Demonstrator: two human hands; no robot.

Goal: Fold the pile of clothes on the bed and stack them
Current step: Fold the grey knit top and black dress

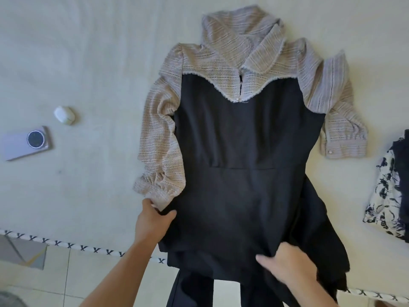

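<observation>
A dress [241, 138] with a black body and beige knit sleeves and collar lies spread flat on the bed, collar away from me, hem hanging over the near edge. My left hand [152, 220] pinches the dress's left side by the cuff of the left sleeve. My right hand [285, 264] grips the black skirt fabric near the hem on the right. The right sleeve bends outward on the sheet.
A phone [26, 144] and a white earbud case [65, 115] lie on the pale bed sheet [93, 63] at the left. Floral and dark clothes [389, 189] sit at the right edge. The bed's patterned border [66, 243] runs along the near side above tiled floor.
</observation>
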